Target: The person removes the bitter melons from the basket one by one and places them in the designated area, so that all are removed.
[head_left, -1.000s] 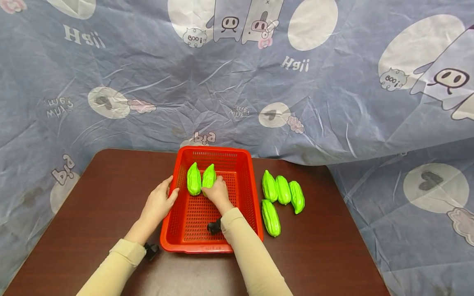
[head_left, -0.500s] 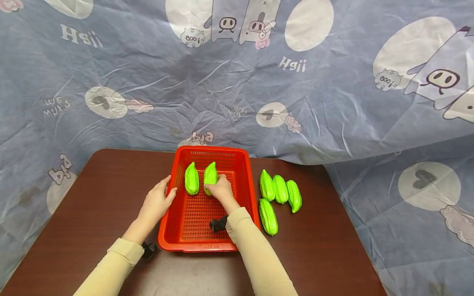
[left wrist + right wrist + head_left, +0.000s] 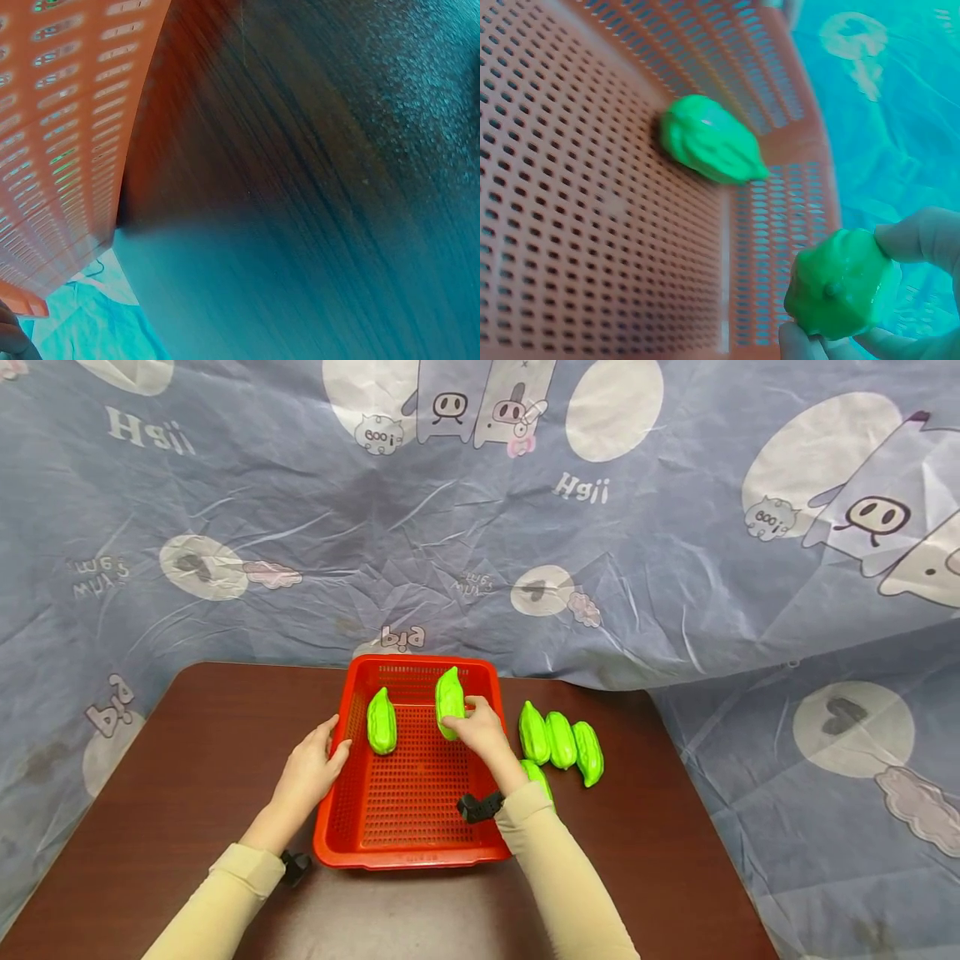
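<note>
A red plastic basket (image 3: 408, 860) with perforated walls stands on the table. My left hand (image 3: 309, 770) holds its left rim, thumb toward the inside; in the left wrist view only part of the fingers (image 3: 13, 337) shows by the rim. Between the thumb and fingers of my right hand (image 3: 482, 731) is a green ridged bitter melon (image 3: 449, 702), raised above the basket floor near the right back. Its end faces the camera in the right wrist view. A second bitter melon (image 3: 382, 723) lies in the basket's back left part.
Right of the basket, three bitter melons (image 3: 559, 740) lie side by side on the dark brown table (image 3: 660, 860). Another melon (image 3: 536, 777) lies nearer, partly hidden by the right sleeve. A printed grey-blue cloth (image 3: 420, 552) hangs behind the table.
My right hand has lifted the bitter melon from beside the other one in the basket and moved it to the right. The left hand stays on the rim.
</note>
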The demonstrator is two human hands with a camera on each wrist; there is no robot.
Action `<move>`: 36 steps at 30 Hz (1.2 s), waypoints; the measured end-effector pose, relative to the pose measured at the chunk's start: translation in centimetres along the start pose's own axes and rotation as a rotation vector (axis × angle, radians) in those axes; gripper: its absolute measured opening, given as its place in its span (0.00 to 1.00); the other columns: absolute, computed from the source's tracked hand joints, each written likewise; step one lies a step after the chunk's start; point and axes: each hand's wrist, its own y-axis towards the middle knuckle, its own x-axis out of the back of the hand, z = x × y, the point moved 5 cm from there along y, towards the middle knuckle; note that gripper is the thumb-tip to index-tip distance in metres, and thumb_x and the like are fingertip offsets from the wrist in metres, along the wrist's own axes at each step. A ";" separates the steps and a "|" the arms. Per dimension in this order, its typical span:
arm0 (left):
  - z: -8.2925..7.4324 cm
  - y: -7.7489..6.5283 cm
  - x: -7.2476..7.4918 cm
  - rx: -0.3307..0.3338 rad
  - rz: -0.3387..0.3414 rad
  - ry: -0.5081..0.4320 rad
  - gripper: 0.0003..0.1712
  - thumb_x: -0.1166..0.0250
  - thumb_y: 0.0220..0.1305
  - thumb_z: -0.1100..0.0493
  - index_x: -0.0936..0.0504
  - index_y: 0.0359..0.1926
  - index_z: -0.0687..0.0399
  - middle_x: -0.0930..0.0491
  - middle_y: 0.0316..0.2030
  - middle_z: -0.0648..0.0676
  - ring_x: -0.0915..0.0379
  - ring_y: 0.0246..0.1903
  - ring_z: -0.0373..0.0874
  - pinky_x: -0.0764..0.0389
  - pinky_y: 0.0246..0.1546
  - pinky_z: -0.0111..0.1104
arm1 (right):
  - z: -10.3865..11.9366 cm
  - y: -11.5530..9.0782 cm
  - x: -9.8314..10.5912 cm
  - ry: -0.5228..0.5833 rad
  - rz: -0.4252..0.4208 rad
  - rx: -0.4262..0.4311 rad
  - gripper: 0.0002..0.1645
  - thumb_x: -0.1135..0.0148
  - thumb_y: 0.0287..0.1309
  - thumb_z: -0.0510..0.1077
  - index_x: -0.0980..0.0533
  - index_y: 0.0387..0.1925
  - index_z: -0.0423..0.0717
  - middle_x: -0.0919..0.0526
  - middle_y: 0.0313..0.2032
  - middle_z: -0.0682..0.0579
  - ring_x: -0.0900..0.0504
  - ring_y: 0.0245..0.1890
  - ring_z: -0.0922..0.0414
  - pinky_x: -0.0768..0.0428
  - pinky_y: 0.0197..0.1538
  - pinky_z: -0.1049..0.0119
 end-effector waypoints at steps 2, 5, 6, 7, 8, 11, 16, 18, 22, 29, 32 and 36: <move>-0.1 0.0 0.0 -0.002 0.000 0.002 0.34 0.44 0.71 0.53 0.38 0.71 0.68 0.23 0.51 0.70 0.22 0.46 0.61 0.20 0.48 0.54 | 0.0 -0.3 1.1 0.028 0.001 0.001 0.42 0.35 0.56 0.49 0.37 0.70 0.41 0.21 0.57 0.38 0.21 0.57 0.44 0.22 0.56 0.50; -0.1 0.0 0.0 -0.002 0.002 0.006 0.34 0.44 0.71 0.53 0.39 0.71 0.68 0.24 0.52 0.70 0.22 0.47 0.61 0.21 0.49 0.55 | 0.0 -0.8 2.9 0.072 -0.009 0.012 0.42 0.35 0.57 0.48 0.39 0.71 0.41 0.23 0.59 0.36 0.22 0.58 0.43 0.23 0.58 0.49; -0.1 0.0 0.0 -0.001 0.004 0.007 0.34 0.44 0.71 0.53 0.39 0.71 0.68 0.24 0.53 0.71 0.22 0.48 0.62 0.21 0.49 0.55 | -0.1 -1.1 3.6 0.086 -0.014 0.021 0.42 0.36 0.57 0.48 0.39 0.71 0.40 0.23 0.60 0.36 0.22 0.59 0.43 0.23 0.57 0.49; 0.0 0.0 0.0 0.001 0.004 0.008 0.34 0.44 0.71 0.53 0.39 0.71 0.68 0.24 0.53 0.71 0.22 0.48 0.62 0.21 0.49 0.55 | -0.1 -1.3 4.2 0.095 -0.018 0.027 0.42 0.36 0.57 0.47 0.39 0.71 0.40 0.24 0.60 0.36 0.22 0.59 0.43 0.22 0.56 0.50; 0.0 0.0 0.0 0.002 0.003 0.008 0.34 0.44 0.71 0.53 0.39 0.71 0.68 0.24 0.53 0.71 0.22 0.48 0.62 0.21 0.49 0.55 | -0.2 -1.6 4.8 0.107 -0.022 0.031 0.42 0.36 0.58 0.47 0.39 0.70 0.40 0.24 0.60 0.36 0.22 0.59 0.43 0.22 0.55 0.50; 0.0 -0.1 0.0 0.003 0.003 0.008 0.34 0.44 0.71 0.53 0.39 0.71 0.68 0.24 0.52 0.70 0.22 0.47 0.61 0.21 0.48 0.55 | -0.7 -2.3 6.7 0.126 -0.035 0.051 0.40 0.37 0.58 0.45 0.39 0.70 0.38 0.25 0.60 0.34 0.22 0.57 0.42 0.20 0.51 0.53; -0.1 -0.1 0.0 -0.002 0.005 0.008 0.34 0.44 0.71 0.53 0.39 0.71 0.68 0.24 0.52 0.70 0.22 0.46 0.61 0.20 0.48 0.55 | -2.7 -3.4 9.4 0.122 -0.065 0.036 0.40 0.38 0.57 0.43 0.38 0.70 0.38 0.26 0.61 0.33 0.22 0.57 0.42 0.19 0.50 0.56; -0.1 -0.1 0.0 0.000 0.005 0.006 0.34 0.44 0.71 0.53 0.39 0.72 0.67 0.24 0.52 0.70 0.22 0.47 0.61 0.21 0.48 0.55 | -3.7 -3.8 10.2 0.121 -0.071 0.023 0.40 0.38 0.57 0.43 0.39 0.70 0.37 0.27 0.61 0.33 0.23 0.57 0.42 0.19 0.50 0.58; -0.2 -0.1 0.0 -0.001 0.013 0.000 0.35 0.44 0.72 0.53 0.40 0.72 0.67 0.24 0.53 0.71 0.22 0.47 0.61 0.21 0.48 0.55 | -5.4 -4.4 11.7 0.103 -0.088 0.001 0.41 0.38 0.57 0.42 0.40 0.70 0.37 0.27 0.61 0.32 0.20 0.54 0.41 0.19 0.47 0.63; -0.1 -0.2 0.0 -0.004 0.008 0.002 0.34 0.44 0.71 0.53 0.39 0.72 0.67 0.24 0.53 0.71 0.23 0.47 0.62 0.21 0.48 0.56 | -8.0 -5.9 13.4 -0.004 -0.089 -0.019 0.42 0.38 0.59 0.43 0.41 0.71 0.38 0.29 0.63 0.30 0.27 0.63 0.39 0.22 0.57 0.50; 0.0 -0.2 0.0 -0.008 0.000 0.001 0.34 0.44 0.71 0.53 0.39 0.71 0.67 0.24 0.52 0.71 0.23 0.47 0.62 0.22 0.48 0.55 | -9.2 -6.4 13.6 -0.034 -0.084 -0.019 0.41 0.38 0.59 0.42 0.41 0.71 0.36 0.29 0.63 0.28 0.28 0.63 0.37 0.23 0.58 0.48; 0.0 -0.1 0.0 -0.012 -0.004 -0.002 0.34 0.44 0.71 0.53 0.38 0.71 0.67 0.23 0.51 0.70 0.23 0.46 0.61 0.22 0.48 0.55 | -11.0 -6.8 13.6 -0.065 -0.070 -0.034 0.41 0.38 0.59 0.43 0.41 0.71 0.35 0.30 0.63 0.27 0.29 0.63 0.35 0.24 0.59 0.46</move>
